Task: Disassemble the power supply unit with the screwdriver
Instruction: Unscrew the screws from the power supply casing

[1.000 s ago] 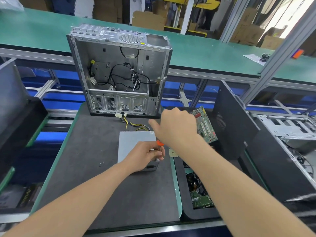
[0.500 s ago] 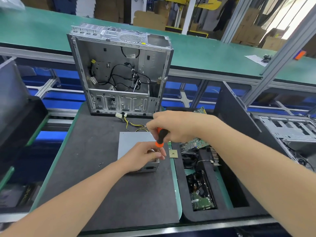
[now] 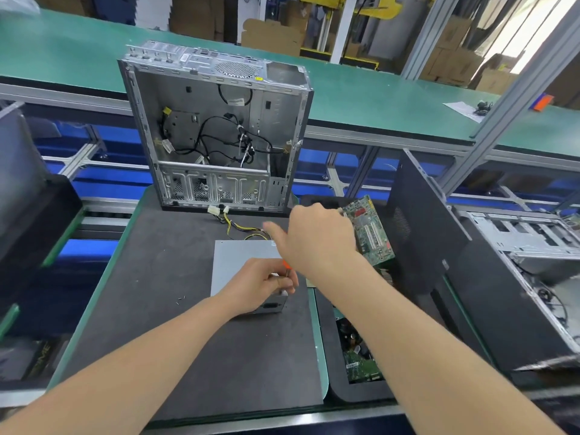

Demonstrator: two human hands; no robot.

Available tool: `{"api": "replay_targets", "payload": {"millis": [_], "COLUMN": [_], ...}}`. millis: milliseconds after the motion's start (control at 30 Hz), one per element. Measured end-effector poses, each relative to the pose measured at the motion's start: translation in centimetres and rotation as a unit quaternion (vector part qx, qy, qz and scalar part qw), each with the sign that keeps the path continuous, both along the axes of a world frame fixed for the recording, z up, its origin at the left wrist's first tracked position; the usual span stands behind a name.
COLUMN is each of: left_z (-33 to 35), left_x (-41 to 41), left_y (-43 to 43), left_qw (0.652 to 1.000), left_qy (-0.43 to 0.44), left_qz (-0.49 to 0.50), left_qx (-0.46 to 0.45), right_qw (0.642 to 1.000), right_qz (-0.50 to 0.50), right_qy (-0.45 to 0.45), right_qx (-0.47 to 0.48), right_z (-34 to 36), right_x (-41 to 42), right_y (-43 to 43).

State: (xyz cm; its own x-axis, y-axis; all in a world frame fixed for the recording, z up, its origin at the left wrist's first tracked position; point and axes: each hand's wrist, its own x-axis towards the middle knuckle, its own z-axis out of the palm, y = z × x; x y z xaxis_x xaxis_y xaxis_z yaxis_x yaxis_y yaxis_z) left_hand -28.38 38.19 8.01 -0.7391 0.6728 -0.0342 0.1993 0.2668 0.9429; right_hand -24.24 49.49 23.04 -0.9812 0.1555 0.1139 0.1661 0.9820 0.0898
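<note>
The grey metal power supply unit (image 3: 238, 262) lies flat on the black mat (image 3: 150, 277), with its yellow and black cables (image 3: 241, 229) trailing toward the open case. My left hand (image 3: 260, 287) grips the unit's near right corner, fingers curled by the tool's shaft. My right hand (image 3: 317, 240) sits over the screwdriver (image 3: 285, 264) and hides most of it. Only a bit of the orange handle shows between the two hands. The right hand's fingertips are blurred.
An open, gutted computer case (image 3: 216, 127) stands upright behind the unit. A green circuit board (image 3: 370, 233) leans in a black tray (image 3: 332, 387) on the right, beside a black side panel (image 3: 420, 233) and another chassis (image 3: 533, 243). Loose screws (image 3: 181, 299) lie on the mat.
My right hand has rolled over the screwdriver handle, which showed plainly half a second ago and is almost covered now. The left hand stays on the unit's corner.
</note>
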Motion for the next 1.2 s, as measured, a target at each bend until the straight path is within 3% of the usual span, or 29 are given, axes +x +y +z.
{"api": "replay_targets", "payload": {"millis": [100, 267, 400, 567, 733, 833, 933, 1033, 1200], "left_z": [0.1, 0.5, 0.8, 1.1, 1.2, 1.0, 0.9, 0.7, 0.4], "left_x": [-0.2, -0.4, -0.1, 0.0, 0.0, -0.2, -0.3, -0.3, -0.3], "left_y": [-0.4, -0.7, -0.8, -0.8, -0.7, -0.6, -0.4, -0.3, -0.5], "left_qw": [1.000, 0.999, 0.998, 0.996, 0.996, 0.996, 0.995, 0.996, 0.997], "left_qy": [0.011, 0.001, -0.032, -0.050, -0.053, -0.054, -0.056, -0.047, -0.024], "left_qz": [-0.019, -0.033, -0.022, -0.009, -0.002, 0.004, 0.007, -0.004, -0.013], "left_qx": [-0.006, 0.003, 0.052, 0.067, 0.074, 0.076, 0.081, 0.074, 0.070], "right_qw": [0.998, 0.973, 0.935, 0.909, 0.921, 0.963, 0.995, 1.000, 0.993], "right_qz": [0.026, 0.154, 0.266, 0.312, 0.292, 0.230, 0.080, -0.004, 0.056], "right_qy": [-0.032, -0.133, -0.220, -0.273, -0.247, -0.100, 0.043, 0.003, -0.090], "right_qx": [-0.044, -0.107, -0.077, -0.052, -0.078, -0.100, -0.040, -0.014, -0.060], "right_z": [-0.1, 1.6, 3.5, 4.2, 3.6, 2.2, 1.1, 0.6, 0.9], "right_x": [-0.5, -0.9, -1.3, -2.0, -1.4, -0.4, 0.1, -0.4, -1.1], "right_y": [0.2, 2.3, 3.4, 3.5, 3.7, 3.0, 1.3, 0.6, 1.3]}}
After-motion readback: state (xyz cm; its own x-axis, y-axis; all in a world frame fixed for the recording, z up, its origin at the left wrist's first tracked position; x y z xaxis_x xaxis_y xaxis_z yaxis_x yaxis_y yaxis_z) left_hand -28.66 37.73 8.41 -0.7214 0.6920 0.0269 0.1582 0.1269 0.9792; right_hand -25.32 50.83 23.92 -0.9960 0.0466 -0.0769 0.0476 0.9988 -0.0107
